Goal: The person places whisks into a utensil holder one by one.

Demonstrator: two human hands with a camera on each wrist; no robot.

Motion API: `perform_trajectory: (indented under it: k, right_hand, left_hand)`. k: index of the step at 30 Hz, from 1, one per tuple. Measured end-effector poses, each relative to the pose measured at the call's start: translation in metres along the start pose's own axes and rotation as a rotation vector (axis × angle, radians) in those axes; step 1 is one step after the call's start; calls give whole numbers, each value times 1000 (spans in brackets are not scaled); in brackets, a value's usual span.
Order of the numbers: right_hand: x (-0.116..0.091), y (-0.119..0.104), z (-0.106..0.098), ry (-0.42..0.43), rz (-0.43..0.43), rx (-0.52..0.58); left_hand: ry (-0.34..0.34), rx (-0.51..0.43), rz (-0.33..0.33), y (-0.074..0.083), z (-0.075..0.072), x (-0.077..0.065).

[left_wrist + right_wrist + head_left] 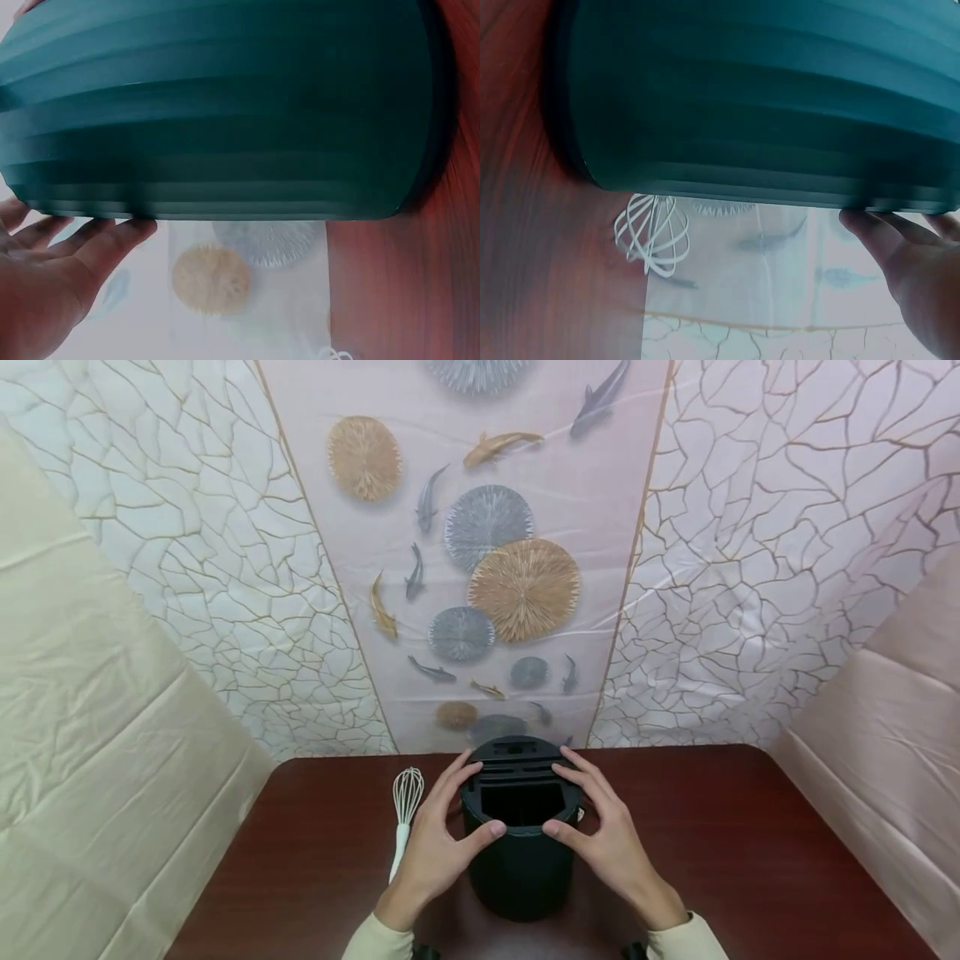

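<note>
A dark green utensil holder [521,877] with ribbed sides stands upright on the table, its black slotted top [513,768] facing up. The top has narrow slots at the back and a wide rectangular opening in front. My left hand [442,843] grips the upper left side, thumb at the near rim and fingers spread along the far side. From the other side my right hand [606,837] grips it the same way. In the wrist views, fingers of the left hand [52,277] and right hand [922,277] touch the ribbed wall.
A white whisk [403,822] lies left of the holder, beside my left hand. Behind the holder's right side, wires of another whisk [652,234] show in the right wrist view. The dark red wooden table [750,860] ends at a patterned cloth backdrop [465,693].
</note>
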State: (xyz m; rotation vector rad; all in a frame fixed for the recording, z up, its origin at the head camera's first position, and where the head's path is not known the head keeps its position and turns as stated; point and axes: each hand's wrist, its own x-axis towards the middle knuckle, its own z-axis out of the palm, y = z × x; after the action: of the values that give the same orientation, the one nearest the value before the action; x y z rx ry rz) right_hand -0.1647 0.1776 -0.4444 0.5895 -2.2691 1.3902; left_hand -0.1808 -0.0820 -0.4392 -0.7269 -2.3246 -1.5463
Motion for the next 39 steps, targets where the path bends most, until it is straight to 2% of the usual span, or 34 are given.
perform_trajectory:
  k: [6, 14, 21, 28, 34, 39]
  right_hand:
    - [14, 5, 12, -9, 5, 19]
    - [35, 15, 20, -78, 50, 70]
    - [51, 19, 17, -150, 65, 36]
    - [63, 16, 10, -214, 79, -38]
    - [69, 17, 9, -238, 107, -82]
    - [67, 17, 10, -239, 124, -57]
  left_hand:
    - [-3, -31, -30, -11, -9, 6]
    - [-15, -45, -68, -27, -12, 20]
    - [4, -131, -106, -31, -6, 33]
    - [47, -201, -97, -36, 5, 40]
    - [35, -192, -96, -39, 2, 43]
    - [-27, -128, -108, -31, -13, 47]
